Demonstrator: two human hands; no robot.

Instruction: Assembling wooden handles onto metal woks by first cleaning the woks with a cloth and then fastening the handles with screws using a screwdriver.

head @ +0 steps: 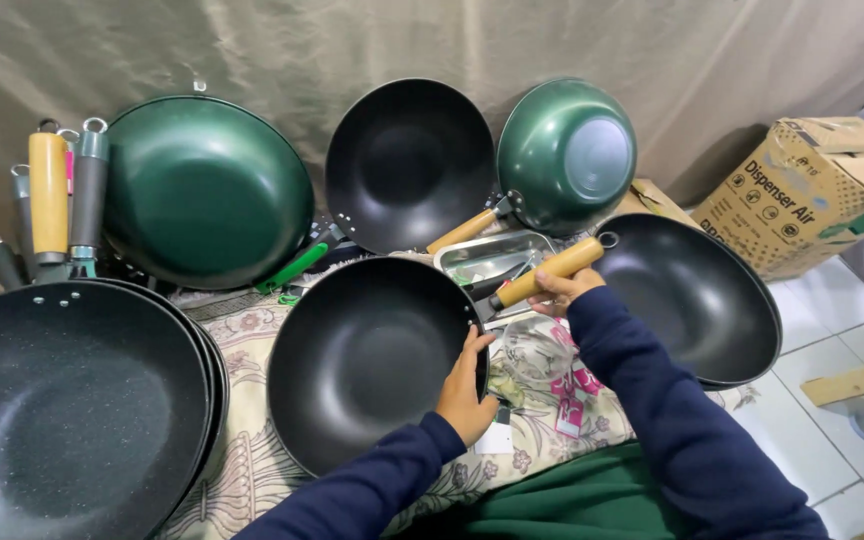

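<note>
A black wok [367, 360] with a wooden handle [547, 272] is tilted up in front of me over a floral cloth [252, 350]. My left hand [467, 385] grips its right rim. My right hand [564, 290] is closed around the wooden handle. Both arms wear dark blue sleeves.
Stacked speckled black woks [72, 410] sit at left. Green woks [202, 190] [567, 150] and a black wok [407, 160] lean on the backdrop. Another black wok [697, 300] lies right, next to a cardboard box [822, 190]. A metal tray [492, 255] and upright handles [52, 190] are nearby.
</note>
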